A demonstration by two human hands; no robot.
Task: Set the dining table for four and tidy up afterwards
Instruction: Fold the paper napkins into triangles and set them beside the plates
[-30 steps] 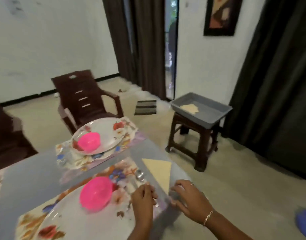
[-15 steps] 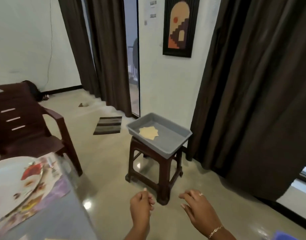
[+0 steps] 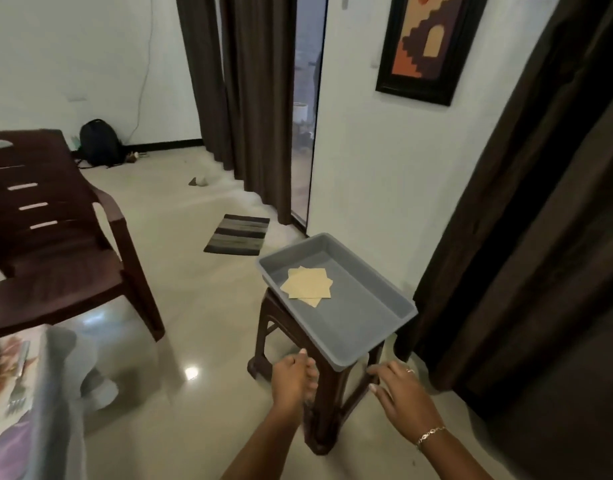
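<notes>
A grey plastic tray (image 3: 378,327) sits on a dark brown stool (image 3: 329,407) in front of me. Tan paper napkins (image 3: 307,287) lie stacked in its far left part. My left hand (image 3: 293,377) hovers just short of the tray's near corner, fingers curled loosely, holding nothing. To the right of that corner, my right hand (image 3: 402,393) is spread with straight fingers, also empty. The dining table's corner (image 3: 48,393) shows at the lower left with a floral placemat (image 3: 3,368) and a fork (image 3: 19,382).
A dark brown plastic chair (image 3: 55,244) stands left of the stool. A striped mat (image 3: 237,233) lies on the floor before a doorway. Dark curtains (image 3: 523,220) hang to the right. A black backpack (image 3: 99,143) leans on the far wall.
My view has swung right from the table to the stool, and I have come closer to the tray. Both hands left the table setting and now reach toward the tray's near corner.
</notes>
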